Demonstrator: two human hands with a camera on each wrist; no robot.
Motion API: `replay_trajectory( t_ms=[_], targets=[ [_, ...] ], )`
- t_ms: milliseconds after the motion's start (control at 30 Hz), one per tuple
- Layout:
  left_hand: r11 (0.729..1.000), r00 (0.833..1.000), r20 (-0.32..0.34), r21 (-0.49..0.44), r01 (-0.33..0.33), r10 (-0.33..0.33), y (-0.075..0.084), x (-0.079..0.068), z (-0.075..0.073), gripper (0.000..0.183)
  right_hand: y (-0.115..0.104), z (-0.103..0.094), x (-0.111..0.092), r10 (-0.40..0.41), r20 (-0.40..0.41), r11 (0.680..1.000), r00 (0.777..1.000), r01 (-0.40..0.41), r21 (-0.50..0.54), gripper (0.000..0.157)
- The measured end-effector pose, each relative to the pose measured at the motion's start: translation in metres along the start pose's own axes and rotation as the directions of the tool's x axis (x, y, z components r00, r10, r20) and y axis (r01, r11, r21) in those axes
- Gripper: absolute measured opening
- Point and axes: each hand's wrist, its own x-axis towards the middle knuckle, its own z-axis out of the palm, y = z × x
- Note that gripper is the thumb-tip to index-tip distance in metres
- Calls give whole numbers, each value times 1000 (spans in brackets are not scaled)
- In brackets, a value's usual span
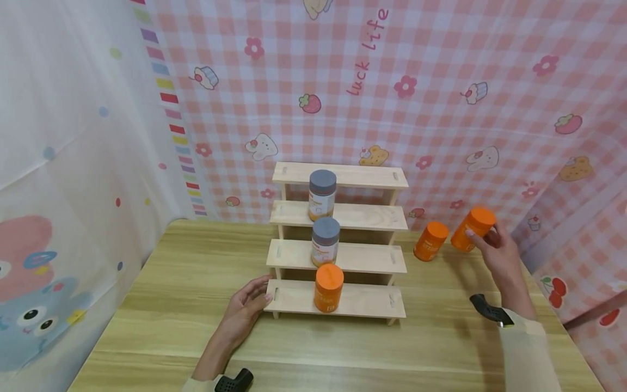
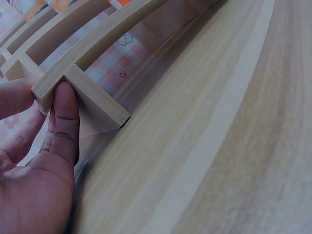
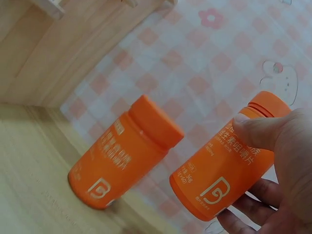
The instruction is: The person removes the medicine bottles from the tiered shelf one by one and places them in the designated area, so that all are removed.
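One orange bottle (image 1: 329,291) stands on the lowest of four steps of a wooden stand (image 1: 362,175) in the head view; a second orange bottle (image 1: 431,241) stands to the stand's right, and a third orange bottle (image 1: 470,231) is near that one, held by the right hand (image 1: 501,256), its thumb and fingers bent round it. Two grey-lidded jars, an upper jar (image 1: 321,197) and a lower jar (image 1: 325,244), occupy the two middle steps, one each. The left hand (image 1: 243,307) grips the lowest step's left end. Beneath is one wood-grained table (image 1: 196,272); one pink checked cloth (image 1: 352,125) hangs behind, one white cloth (image 1: 73,109) at left. In the left wrist view, thumb and fingers pinch the step's corner. The right wrist view shows two orange bottles with white lettering, both tilted in that view; whether the held one touches the table, I cannot tell.
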Motion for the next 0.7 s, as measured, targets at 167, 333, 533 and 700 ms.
replay_trajectory(
  t_ms=[167, 333, 533, 700],
  targets=[
    [1000, 1000, -22, -14, 13, -13, 1, -2, -2, 54, 15, 8, 3, -8, 2, 1000, 1000, 8, -15, 71],
    [999, 1000, -8, -33, 24, -25, 2, -1, -1, 55, 24, 13, 2, -4, 19, 1000, 1000, 5, -24, 73],
    [998, 999, -4, -41, 39, -40, 0, 1, 0, 55, 35, 13, 0, 11, 42, 1000, 999, -10, -21, 74],
    [999, 1000, 1, -43, 29, -29, 0, 1, 1, 55, 44, 13, 0, -1, 31, 999, 1000, 2, -46, 74]
  ],
)
